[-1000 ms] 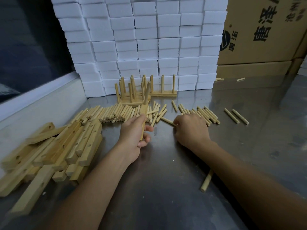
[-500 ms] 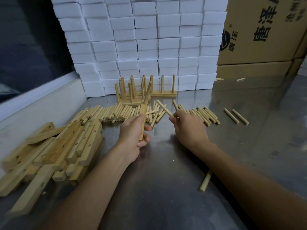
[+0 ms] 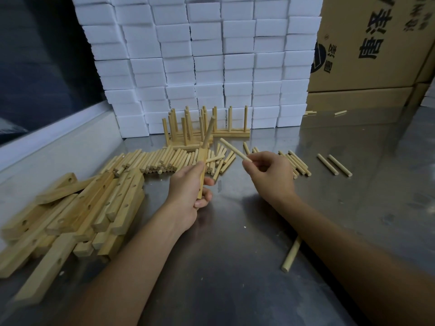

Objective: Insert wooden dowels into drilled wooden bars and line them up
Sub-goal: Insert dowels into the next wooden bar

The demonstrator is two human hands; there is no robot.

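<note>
Holding the drilled bar (image 3: 202,171) upright in my left hand (image 3: 188,191), I see the right hand (image 3: 270,175) pinching a loose dowel (image 3: 233,149) just right of it, slanting up-left toward the bar.

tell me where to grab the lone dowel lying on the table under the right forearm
Take the lone dowel near its middle, pinching across its round sides from above. It lies flat on the steel table with nothing touching it, so both long sides are free. Its far end runs under the right forearm, so probably only the near half is reachable until that arm moves.
</note>
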